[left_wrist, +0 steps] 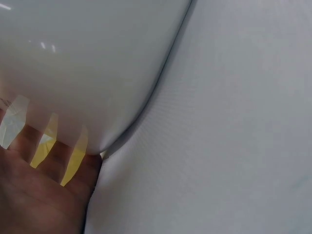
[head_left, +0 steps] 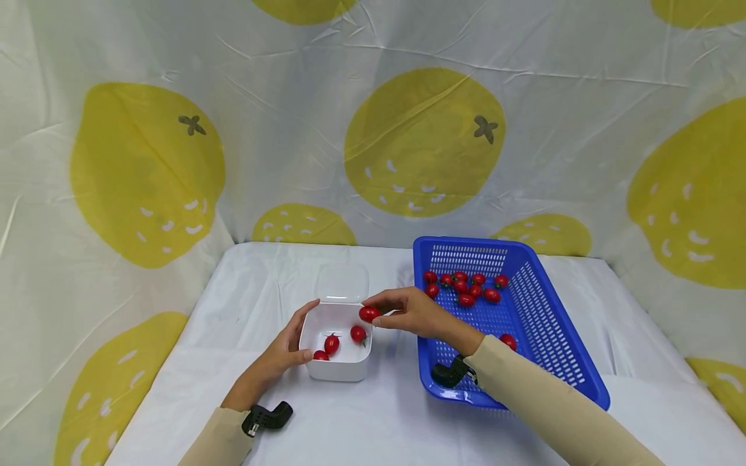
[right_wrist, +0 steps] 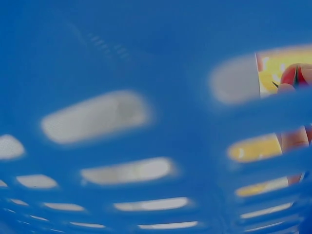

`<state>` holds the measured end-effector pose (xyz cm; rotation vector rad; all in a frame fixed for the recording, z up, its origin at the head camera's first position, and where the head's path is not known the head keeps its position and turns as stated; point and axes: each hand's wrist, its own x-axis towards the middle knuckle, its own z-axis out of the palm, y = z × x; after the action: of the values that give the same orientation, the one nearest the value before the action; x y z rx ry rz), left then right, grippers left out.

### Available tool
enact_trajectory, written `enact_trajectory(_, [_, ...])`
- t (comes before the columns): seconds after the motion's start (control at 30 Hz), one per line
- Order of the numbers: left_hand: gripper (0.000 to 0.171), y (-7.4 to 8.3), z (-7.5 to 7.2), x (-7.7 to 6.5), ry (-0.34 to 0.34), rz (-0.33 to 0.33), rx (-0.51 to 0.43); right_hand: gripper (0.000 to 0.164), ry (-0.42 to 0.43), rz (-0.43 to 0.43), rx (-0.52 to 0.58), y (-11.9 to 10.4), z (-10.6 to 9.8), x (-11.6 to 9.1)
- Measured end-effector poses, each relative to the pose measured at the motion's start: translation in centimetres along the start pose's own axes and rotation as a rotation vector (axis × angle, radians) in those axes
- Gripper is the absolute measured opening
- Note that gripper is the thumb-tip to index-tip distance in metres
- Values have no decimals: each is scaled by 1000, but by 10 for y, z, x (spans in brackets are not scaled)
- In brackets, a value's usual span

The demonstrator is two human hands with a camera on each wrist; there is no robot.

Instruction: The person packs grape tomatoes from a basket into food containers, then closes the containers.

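Observation:
My left hand (head_left: 287, 344) holds the left side of a small white container (head_left: 338, 371), thumb near the front corner and fingers toward the back one. In the left wrist view those fingers (left_wrist: 44, 195) lie along the container's glossy wall (left_wrist: 92, 73). Between the thumb and fingers of my right hand (head_left: 418, 315) is a red cherry tomato (head_left: 368, 314), pinched at the container's right rim. Inside the container are three more, including one cherry tomato (head_left: 331, 344) in the middle. The right wrist view shows the pinched tomato (right_wrist: 290, 74) through a slot.
A blue slotted basket (head_left: 562, 323) stands to the right, under my right forearm, its wall (right_wrist: 170, 48) filling the right wrist view. Several cherry tomatoes (head_left: 460, 287) lie toward its back. The container's clear lid (head_left: 342, 283) is behind it, on the white cloth (head_left: 245, 310).

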<state>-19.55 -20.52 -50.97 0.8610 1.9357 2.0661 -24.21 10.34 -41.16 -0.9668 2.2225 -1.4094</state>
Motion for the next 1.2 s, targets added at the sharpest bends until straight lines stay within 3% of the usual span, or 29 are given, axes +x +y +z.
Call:
enact_trajectory(0.8, [87, 0, 2, 0, 1, -12, 29, 38, -23, -11, 41, 0, 2, -2])
enact_trajectory(1.03, [87, 2, 0, 0, 18, -29, 46, 35, -15, -2, 23, -27, 1, -6])
enact_trajectory(1.2, [87, 1, 0, 1, 17, -33, 41, 35, -11, 22, 31, -20, 1, -3])
